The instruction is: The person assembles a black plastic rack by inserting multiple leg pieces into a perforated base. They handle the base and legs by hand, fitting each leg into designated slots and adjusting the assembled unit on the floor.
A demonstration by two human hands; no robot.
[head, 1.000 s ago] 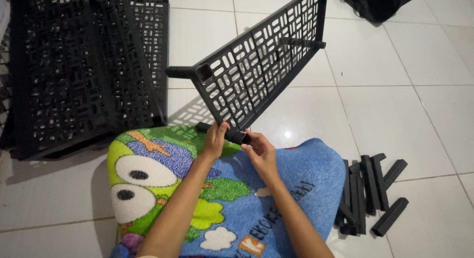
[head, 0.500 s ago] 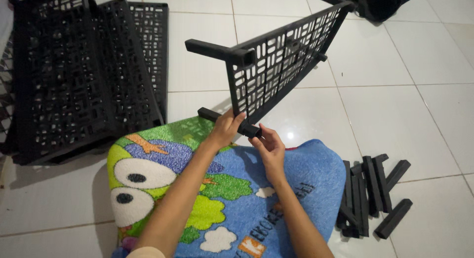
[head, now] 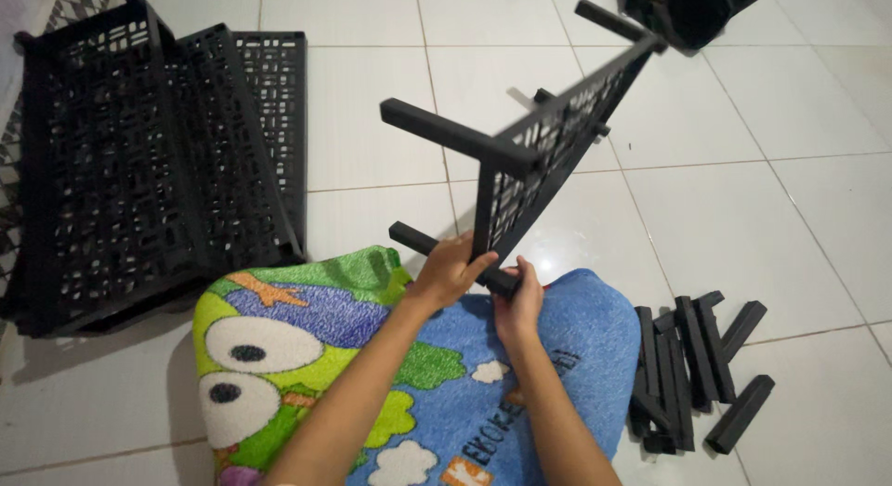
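Head cam: both hands grip black lattice panel.

No packages, labels, signs, screens

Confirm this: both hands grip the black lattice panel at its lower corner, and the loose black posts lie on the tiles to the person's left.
Not quite. The head view shows the loose black posts to the person's right. Both the left hand and right hand do grip the black lattice panel at its lower corner.
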